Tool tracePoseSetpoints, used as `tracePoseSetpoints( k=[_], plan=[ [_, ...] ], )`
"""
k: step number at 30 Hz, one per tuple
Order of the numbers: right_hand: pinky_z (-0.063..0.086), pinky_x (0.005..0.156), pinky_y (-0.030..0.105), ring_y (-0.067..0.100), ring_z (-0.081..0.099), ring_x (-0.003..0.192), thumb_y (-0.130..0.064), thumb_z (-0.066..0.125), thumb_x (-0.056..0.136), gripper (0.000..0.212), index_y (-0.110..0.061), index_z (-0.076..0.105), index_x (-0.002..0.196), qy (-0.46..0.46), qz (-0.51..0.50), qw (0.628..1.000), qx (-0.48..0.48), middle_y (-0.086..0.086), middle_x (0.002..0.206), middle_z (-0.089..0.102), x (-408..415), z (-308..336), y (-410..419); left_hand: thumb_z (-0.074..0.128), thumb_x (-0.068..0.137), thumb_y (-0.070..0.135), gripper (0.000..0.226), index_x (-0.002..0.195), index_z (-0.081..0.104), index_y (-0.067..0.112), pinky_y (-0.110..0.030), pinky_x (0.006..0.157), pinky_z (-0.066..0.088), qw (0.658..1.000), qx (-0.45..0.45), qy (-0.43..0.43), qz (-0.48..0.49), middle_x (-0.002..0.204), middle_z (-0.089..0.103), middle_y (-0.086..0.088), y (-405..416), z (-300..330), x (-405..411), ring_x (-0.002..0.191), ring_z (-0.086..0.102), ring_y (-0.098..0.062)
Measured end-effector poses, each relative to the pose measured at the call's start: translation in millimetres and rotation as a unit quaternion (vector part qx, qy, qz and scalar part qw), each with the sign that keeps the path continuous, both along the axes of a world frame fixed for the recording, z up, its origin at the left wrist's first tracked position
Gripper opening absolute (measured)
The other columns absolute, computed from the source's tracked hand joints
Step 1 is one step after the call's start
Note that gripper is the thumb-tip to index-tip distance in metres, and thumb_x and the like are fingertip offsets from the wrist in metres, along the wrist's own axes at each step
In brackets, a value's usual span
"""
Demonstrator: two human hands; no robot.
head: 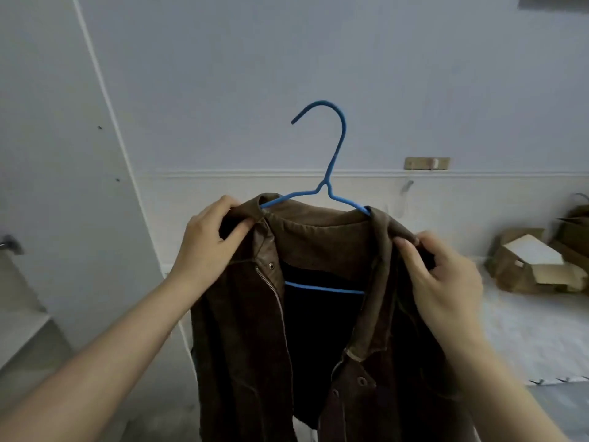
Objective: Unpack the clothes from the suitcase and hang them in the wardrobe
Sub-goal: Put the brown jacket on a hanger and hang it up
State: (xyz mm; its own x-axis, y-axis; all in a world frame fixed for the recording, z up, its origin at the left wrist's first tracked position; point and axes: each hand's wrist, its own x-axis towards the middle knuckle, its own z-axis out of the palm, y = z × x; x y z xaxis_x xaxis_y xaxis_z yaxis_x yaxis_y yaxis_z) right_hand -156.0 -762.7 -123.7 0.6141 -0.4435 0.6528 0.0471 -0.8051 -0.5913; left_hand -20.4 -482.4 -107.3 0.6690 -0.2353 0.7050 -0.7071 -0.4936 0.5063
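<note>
Holding the dark brown suede-like zip jacket [287, 314] up in front of the chest, the head view shows it draped on a thin blue wire hanger [331, 161], the hook standing free above the collar and tilted a little. The left hand [207, 247] pinches the collar and shoulder on its side; the right hand [443, 282] grips the opposite shoulder fabric, fingers curled round it. Neither hand appears to hold the wire itself, so the likeliest slip is the hanger tipping or sliding out of one shoulder as the jacket is carried, since the front hangs unzipped and the cloth looks heavy for so slight a frame. A shoulder that sits off the wire end would let the whole jacket slump once hung.

To the left stands a pale grey door panel [63, 154] with a metal handle [11, 244], close enough for a swinging sleeve to brush. Ahead, the pale wall [287, 59] leaves open room above the hook. At right, crumpled brown cardboard boxes [529, 260] sit on a white surface, well apart. No wardrobe rail is in view.
</note>
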Motion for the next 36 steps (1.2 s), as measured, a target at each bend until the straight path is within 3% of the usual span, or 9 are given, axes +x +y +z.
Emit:
tracePoseSetpoints(
  k=[3,7,11,14,18,20,26,31,36],
  plan=[
    [0.042,0.057,0.043,0.021,0.054,0.060,-0.041,0.057,0.095,0.035,-0.017,0.049,0.071,-0.010,0.073,0.997,0.019,0.000,0.057,0.051,28,2,41,0.068,0.089,0.021,0.010,0.090,0.058,0.022,-0.012,0.073,0.040,0.997,0.002,-0.037,0.067,0.083,0.062,0.017,53,9,1,0.081,0.057,0.002],
    [0.039,0.056,0.043,0.011,0.046,0.055,-0.041,0.057,0.094,0.037,-0.020,0.044,0.066,-0.021,0.154,0.987,0.039,-0.004,0.061,0.050,63,4,94,0.068,0.087,0.022,0.010,0.091,0.060,0.019,-0.027,0.078,0.043,0.987,0.020,-0.081,0.135,0.082,0.060,0.022,119,17,9,0.078,0.053,-0.002],
    [0.040,0.056,0.042,0.013,0.048,0.056,-0.042,0.058,0.093,0.035,-0.023,0.047,0.066,-0.011,0.223,0.974,0.039,-0.004,0.059,0.050,98,13,156,0.065,0.080,0.028,0.010,0.085,0.059,0.022,-0.011,0.073,0.037,0.972,0.004,-0.104,0.212,0.083,0.058,0.033,188,28,14,0.075,0.050,0.003],
    [0.037,0.053,0.037,0.012,0.049,0.054,-0.049,0.054,0.093,0.038,-0.021,0.048,0.067,0.011,0.277,0.961,-0.012,-0.003,0.054,0.049,117,24,198,0.063,0.073,0.032,0.012,0.078,0.059,0.022,-0.005,0.069,0.036,0.956,-0.051,-0.107,0.270,0.078,0.060,0.028,231,42,17,0.069,0.055,0.004],
    [0.037,0.055,0.028,0.009,0.050,0.063,-0.046,0.054,0.093,0.038,-0.025,0.044,0.063,-0.006,0.344,0.936,-0.081,-0.008,0.064,0.046,141,37,246,0.059,0.067,0.034,0.013,0.074,0.057,0.023,-0.027,0.072,0.043,0.928,-0.099,-0.105,0.344,0.067,0.059,0.014,278,52,21,0.067,0.054,-0.005],
    [0.037,0.060,0.023,0.007,0.051,0.071,-0.044,0.053,0.093,0.034,-0.025,0.050,0.064,-0.009,0.389,0.917,-0.082,-0.009,0.073,0.047,153,42,264,0.059,0.066,0.032,0.015,0.073,0.058,0.019,-0.024,0.068,0.041,0.920,-0.109,-0.101,0.362,0.066,0.058,0.008,295,53,21,0.067,0.054,-0.009],
    [0.036,0.056,0.029,0.015,0.049,0.058,-0.053,0.038,0.095,0.038,-0.021,0.039,0.073,0.039,0.556,0.818,-0.141,-0.001,0.058,0.045,196,55,331,0.061,0.068,0.026,0.011,0.072,0.055,0.017,-0.018,0.062,0.040,0.887,-0.124,-0.079,0.437,0.066,0.058,0.006,353,54,14,0.064,0.055,-0.007],
    [0.033,0.057,0.027,0.007,0.041,0.059,-0.044,0.047,0.096,0.036,-0.017,0.039,0.072,0.086,0.689,0.718,-0.053,-0.004,0.060,0.039,214,69,371,0.059,0.070,0.023,0.006,0.073,0.058,0.019,-0.009,0.063,0.038,0.864,-0.137,-0.068,0.480,0.069,0.059,0.008,379,55,2,0.067,0.054,0.000],
    [0.035,0.063,0.028,0.012,0.045,0.069,-0.036,0.056,0.097,0.034,-0.011,0.052,0.074,0.136,0.790,0.590,0.097,0.002,0.070,0.045,234,89,411,0.050,0.070,0.039,0.014,0.077,0.056,0.029,-0.029,0.074,0.045,0.809,-0.115,-0.063,0.573,0.079,0.062,0.008,407,63,-5,0.085,0.058,-0.017]
  ],
)
